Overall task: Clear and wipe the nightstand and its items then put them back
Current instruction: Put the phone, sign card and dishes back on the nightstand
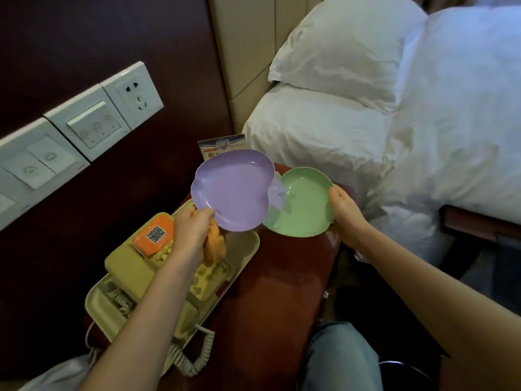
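Knee: a knee (338,356) in blue jeans sat at the near edge, just right of the nightstand.
Cord: a coiled cord (191,359) hung over the near left of the tabletop.
Nightstand: the reddish-brown nightstand (270,292) stood between the dark wall on the left and the bed on the right.
Tray: a cream tray (248,249) lay on its left half.
Phone: a yellowed phone (141,263) with an orange sticker rested in the tray.
Left hand: the left hand (194,230) was over the tray, fingers curled, thumb on top of the purple plate's near rim.
Cloth: an orange cloth (215,246) was bunched in the same hand, hanging beneath the plate.
Purple plate: the purple plate (234,190) was held tilted above the tabletop, its right edge overlapping the green plate.
Right hand: the right hand (346,213) gripped the green plate's right rim, thumb over the top, fingers underneath.
Green plate: the green plate (304,204) was at the far right corner; whether it touched the wood was unclear.
Card: a printed card (222,145) stood behind the purple plate.
Switch panels: white switch panels (84,122) ran along the left wall.
Pillows: white pillows (338,52) lay far right.
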